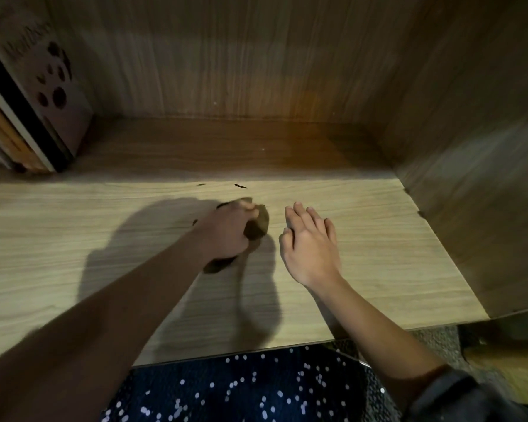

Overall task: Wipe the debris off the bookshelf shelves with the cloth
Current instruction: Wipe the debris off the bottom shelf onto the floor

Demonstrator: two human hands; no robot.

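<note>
Seen from the head view, the cloth (258,226) is bunched into a dark wad and gripped by the curled fingers of the left hand (226,229), which presses it down on the bookshelf shelf (73,239) near the middle of the board. Bunching probably gives a firm pad for pushing. The right hand (310,245) is laid palm down just beside the cloth, fingers straight and held together, gripping nothing. It is judged to serve as a brace or a stop, though contact with the board cannot be confirmed. Two dark slivers of debris (240,186) lie just beyond the cloth, apart from it and not yet reached. The compartment, closed by a back panel (226,56) and a right side panel (470,178), holds leaning books (43,95) at its far left.
</note>
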